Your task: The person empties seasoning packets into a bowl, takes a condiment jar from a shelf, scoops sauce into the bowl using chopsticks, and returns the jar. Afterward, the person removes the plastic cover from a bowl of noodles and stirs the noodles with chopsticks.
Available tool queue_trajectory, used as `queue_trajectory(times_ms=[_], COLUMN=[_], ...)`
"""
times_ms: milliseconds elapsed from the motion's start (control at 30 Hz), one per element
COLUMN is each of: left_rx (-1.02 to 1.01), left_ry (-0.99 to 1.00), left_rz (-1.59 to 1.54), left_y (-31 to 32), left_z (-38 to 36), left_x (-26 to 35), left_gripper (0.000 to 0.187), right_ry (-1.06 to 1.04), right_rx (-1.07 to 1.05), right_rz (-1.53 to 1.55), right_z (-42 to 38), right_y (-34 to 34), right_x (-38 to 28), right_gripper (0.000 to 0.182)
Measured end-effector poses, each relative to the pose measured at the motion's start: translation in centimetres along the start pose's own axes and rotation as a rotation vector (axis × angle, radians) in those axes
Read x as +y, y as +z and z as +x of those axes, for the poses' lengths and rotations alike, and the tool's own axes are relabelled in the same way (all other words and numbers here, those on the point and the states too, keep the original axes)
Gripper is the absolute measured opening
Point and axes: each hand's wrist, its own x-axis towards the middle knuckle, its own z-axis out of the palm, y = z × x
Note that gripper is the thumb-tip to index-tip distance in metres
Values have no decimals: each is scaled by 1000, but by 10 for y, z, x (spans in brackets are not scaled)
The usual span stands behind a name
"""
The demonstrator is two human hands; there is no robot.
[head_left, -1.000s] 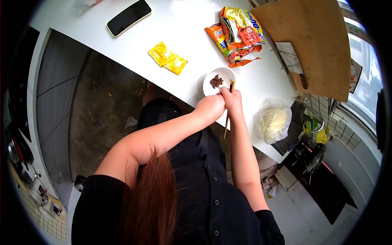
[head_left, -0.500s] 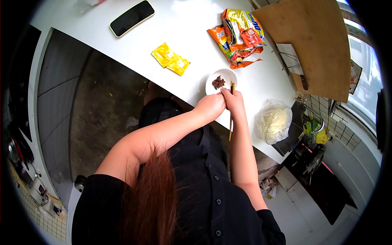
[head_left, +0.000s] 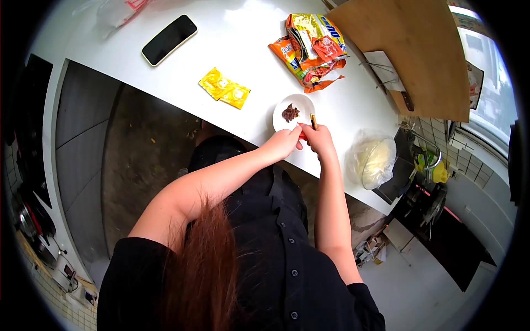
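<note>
A white bowl (head_left: 279, 117) with a dark reddish-brown clump of paste (head_left: 290, 112) stands near the counter's edge. Just in front of its rim, my left hand (head_left: 282, 144) and my right hand (head_left: 320, 140) meet at the fingertips. Pinched between them is a small red packet (head_left: 302, 134), mostly covered by fingers. My right hand also grips a pair of chopsticks (head_left: 313, 120), whose upper ends poke out past the thumb. Two yellow sachets (head_left: 225, 88) lie left of the bowl. Behind it are opened orange and yellow noodle wrappers (head_left: 312, 47).
A phone (head_left: 169, 40) lies at the back left of the white counter (head_left: 243, 52). To the right sits a clear plastic bag (head_left: 371, 160) with something pale inside. A wooden board (head_left: 411, 52) leans near the window, and a plastic bag (head_left: 118, 14) is at the top left.
The chopsticks have swung in my right hand, so their long lower part no longer shows. Red now shows between my fingertips. The view has shifted slightly.
</note>
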Motion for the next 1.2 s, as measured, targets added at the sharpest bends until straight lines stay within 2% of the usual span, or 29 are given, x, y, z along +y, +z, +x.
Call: queue_trajectory(times_ms=[133,167,267,400,533,633,967,1200], left_rx=[-41,-54,-65,3,122,207,310,347], left_ry=[-167,-174,-190,-71,-115,-50,31,60], left_rz=[-92,-69,-53,37,16,-48,-89,55], left_y=[-12,-18,-36,-71,-106,-125,-159,-168], left_z=[-21,-28,-42,-61,-84,-99,-110,-115], left_x=[19,23,27,17,16,16,30,27], left_gripper=[66,65,61,52,45,40,36,28], right_ry=[-49,-24,6,26,36,53,-339,-421], right_rx=[84,88,44,47,19,21,108,4], right_rz=[-60,-142,-106,-119,-93,-163,31,86], right_z=[22,30,28,28,19,24,-32,-62], right_y=[1,1,-3,0,0,3,16,42], right_x=[7,11,6,7,3,14,-8,-52], right_gripper=[38,36,36,34,33,36,35,33])
